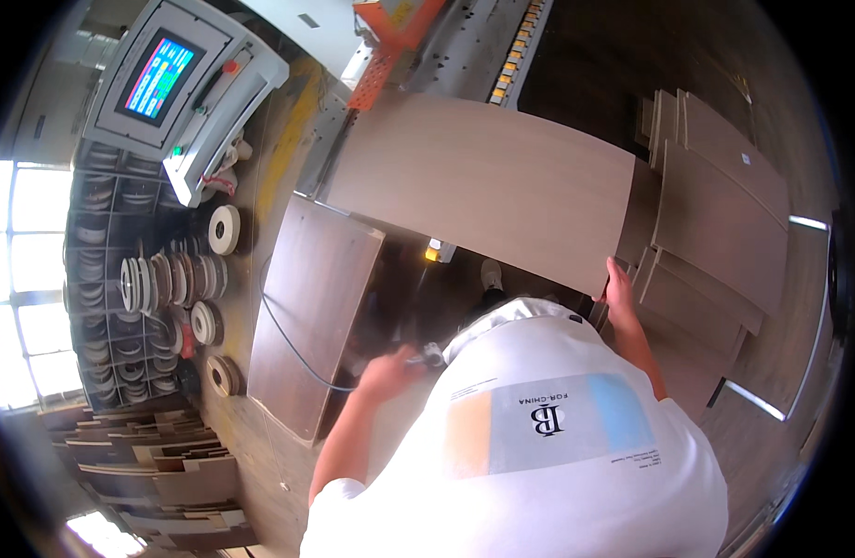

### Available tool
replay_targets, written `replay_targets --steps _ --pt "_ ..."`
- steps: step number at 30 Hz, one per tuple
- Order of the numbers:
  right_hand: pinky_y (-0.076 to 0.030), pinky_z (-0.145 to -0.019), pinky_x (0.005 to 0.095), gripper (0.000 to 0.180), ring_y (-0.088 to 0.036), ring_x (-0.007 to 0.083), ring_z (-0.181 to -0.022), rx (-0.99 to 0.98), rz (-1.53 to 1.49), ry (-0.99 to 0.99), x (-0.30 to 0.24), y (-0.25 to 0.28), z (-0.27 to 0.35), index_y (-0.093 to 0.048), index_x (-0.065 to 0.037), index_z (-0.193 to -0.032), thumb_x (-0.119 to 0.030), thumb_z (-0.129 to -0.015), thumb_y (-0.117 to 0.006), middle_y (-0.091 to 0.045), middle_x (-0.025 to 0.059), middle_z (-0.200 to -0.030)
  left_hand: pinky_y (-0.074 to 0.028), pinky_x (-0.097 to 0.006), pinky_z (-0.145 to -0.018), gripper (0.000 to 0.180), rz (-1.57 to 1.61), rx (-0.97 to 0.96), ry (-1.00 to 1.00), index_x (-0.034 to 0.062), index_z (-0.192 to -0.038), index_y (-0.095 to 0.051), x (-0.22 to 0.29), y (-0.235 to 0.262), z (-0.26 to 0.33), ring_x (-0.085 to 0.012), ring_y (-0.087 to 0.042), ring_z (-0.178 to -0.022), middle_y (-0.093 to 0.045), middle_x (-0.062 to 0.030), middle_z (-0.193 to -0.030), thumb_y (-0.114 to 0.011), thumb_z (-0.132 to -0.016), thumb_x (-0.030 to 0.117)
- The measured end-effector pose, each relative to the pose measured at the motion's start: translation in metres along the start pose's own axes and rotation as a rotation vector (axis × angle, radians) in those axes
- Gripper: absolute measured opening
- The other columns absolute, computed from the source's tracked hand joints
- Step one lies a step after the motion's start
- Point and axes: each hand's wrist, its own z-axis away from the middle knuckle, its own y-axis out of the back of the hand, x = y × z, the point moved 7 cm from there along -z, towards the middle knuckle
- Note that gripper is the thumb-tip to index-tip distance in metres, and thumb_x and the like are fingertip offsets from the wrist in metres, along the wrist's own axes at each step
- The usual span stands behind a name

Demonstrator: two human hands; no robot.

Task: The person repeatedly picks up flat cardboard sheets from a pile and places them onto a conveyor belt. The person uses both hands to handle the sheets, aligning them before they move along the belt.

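Note:
A wide light-brown board [493,177] lies across the machine bed, its near right corner reaching toward me. At that corner my right hand [619,290] is closed on the board's edge, fingers upright along its end. My left hand [390,374], smeared by motion, is wrapped round what looks like a grey air blow gun [432,354], out to the left of my body. A thin grey-blue hose [302,352] curves across a brown panel [311,307] toward that hand. The gun's details are blurred.
Stacked brown boards [716,223] stand close on my right. A machine control panel with a lit screen [160,79] is at upper left, near an orange guard [390,42]. Rolls of edge banding [172,279] and a pile of boards [158,474] line the left.

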Motion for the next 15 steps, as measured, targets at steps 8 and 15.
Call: replay_targets --steps 8,15 --pt "-0.045 -0.047 0.0271 0.047 -0.057 0.0098 -0.056 0.12 0.12 0.05 0.019 0.012 -0.019 -0.068 -0.009 -0.109 -0.052 -0.103 -0.051 -0.062 -0.001 -0.074 -0.049 -0.056 -0.083 0.048 0.254 0.709 0.549 0.0015 -0.118 -0.055 -0.172 0.056 0.011 -0.0509 -0.065 -0.095 -0.069 -0.0303 -0.095 -0.06 -0.096 0.044" --pt "-0.045 -0.052 0.027 0.05 -0.06 0.01 -0.069 0.029 0.113 -0.033 0.027 0.015 -0.026 -0.067 -0.006 -0.116 -0.052 -0.103 -0.051 -0.066 0.0016 -0.09 -0.03 -0.026 -0.035 0.028 1.323 0.721 0.399 0.0121 -0.097 -0.042 -0.144 0.035 -0.079 -0.0113 -0.041 -0.04 -0.045 -0.0016 -0.061 -0.057 -0.102 0.036"
